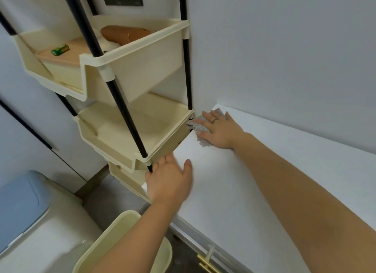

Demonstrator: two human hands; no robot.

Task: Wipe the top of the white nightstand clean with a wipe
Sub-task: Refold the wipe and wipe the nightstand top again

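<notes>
The white nightstand top (pixel 234 181) fills the right half of the view and runs back to the wall. My right hand (pixel 219 130) lies flat on a crumpled grey wipe (pixel 200 128) at the far left corner of the top, palm down, fingers spread, a ring on one finger. The wipe sticks out from under the fingers toward the shelf rack. My left hand (pixel 168 181) rests at the near left edge of the top, fingers around the edge beside a rack pole, holding nothing loose.
A cream tiered shelf rack (pixel 132 130) with black poles stands tight against the nightstand's left side; its upper bin holds a brown pouch (pixel 126 34) and a green battery (pixel 60 49). A blue-lidded bin (pixel 20 207) and a cream basket (pixel 114 242) sit below left. Gold drawer handle (pixel 205 262) at the front.
</notes>
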